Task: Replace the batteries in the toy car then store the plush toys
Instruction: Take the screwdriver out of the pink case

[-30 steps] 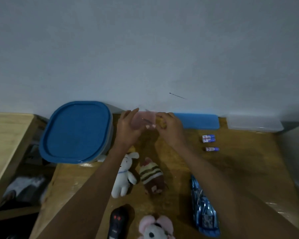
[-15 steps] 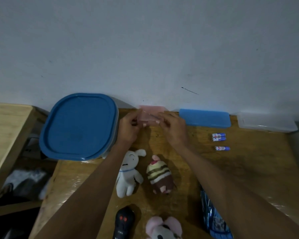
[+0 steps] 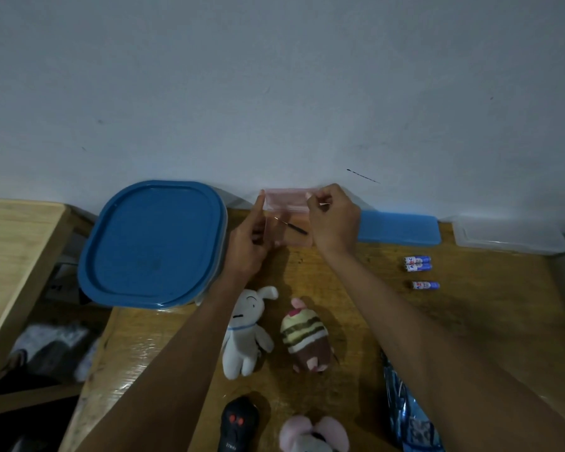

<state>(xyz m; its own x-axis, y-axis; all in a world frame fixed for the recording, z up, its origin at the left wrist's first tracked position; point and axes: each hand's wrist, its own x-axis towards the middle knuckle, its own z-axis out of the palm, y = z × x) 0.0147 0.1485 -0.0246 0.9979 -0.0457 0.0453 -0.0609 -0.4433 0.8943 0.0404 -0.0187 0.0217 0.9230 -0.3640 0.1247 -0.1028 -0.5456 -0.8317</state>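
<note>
Hands first: both of mine are up at the back of the wooden table, working a little pink see-through box that sits right against the wall. My left hand has its fingers mostly straight, pressed along the box's left end, thumb tucked in front. My right hand is curled over the box's right end, fingertips pinching the edge of the raised pink lid. Inside the box, between my hands, lies a thin dark screwdriver-looking tool; can't make out more than that. Just left of my left hand is a big tub with a blue lid. Right of my right hand, touching the wall, is a flat blue case, and past that a clear plastic container. Batteries, three of them, lie off to the right of my right forearm, two side by side and touching and one apart, nearer me. Between my forearms sit the white bunny plush and the striped cupcake-ish plush, near each other but not touching. Closer to me there's a black remote and a pink plush, both cut off at the bottom. Blue toy car is tucked under my right forearm, partly hidden.
</note>
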